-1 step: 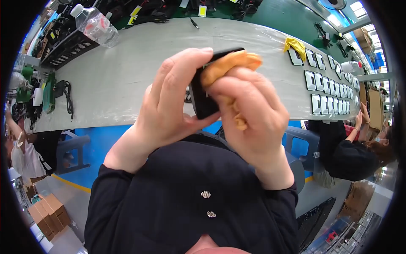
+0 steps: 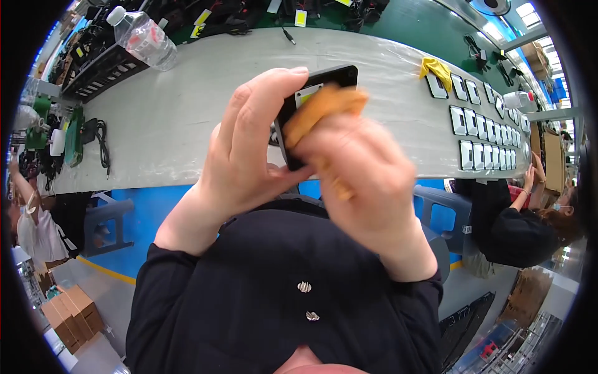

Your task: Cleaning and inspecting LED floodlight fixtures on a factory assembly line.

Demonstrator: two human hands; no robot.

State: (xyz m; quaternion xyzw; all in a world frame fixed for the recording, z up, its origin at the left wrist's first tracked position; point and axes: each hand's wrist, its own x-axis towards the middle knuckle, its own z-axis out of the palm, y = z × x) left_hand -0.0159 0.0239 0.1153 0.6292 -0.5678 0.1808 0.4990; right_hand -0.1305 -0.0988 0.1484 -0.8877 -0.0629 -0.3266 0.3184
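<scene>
My left hand (image 2: 240, 143) grips a flat black rectangular housing (image 2: 344, 76) by its edges, fingers along the far left side and thumb at the near end. The housing is tilted up above the table. A pale panel with a yellow patch (image 2: 305, 95) shows on its face. Bunched in my right hand (image 2: 367, 168) is an orange-yellow cloth (image 2: 330, 109), lying over the housing's face. Cloth and right fingers are smeared by motion, and they cover most of the housing's middle and lower part.
Rows of black-framed white square units (image 2: 473, 121) lie on the grey table (image 2: 205, 93) at right, with a yellow cloth (image 2: 436, 70) at their far end. A plastic bottle (image 2: 146, 40) and a black crate (image 2: 103, 75) stand at left. A co-worker (image 2: 529, 224) sits at far right.
My right hand and the cloth have moved a little left across the housing, baring its far right corner and the pale panel. The left hand stays nearly in place.
</scene>
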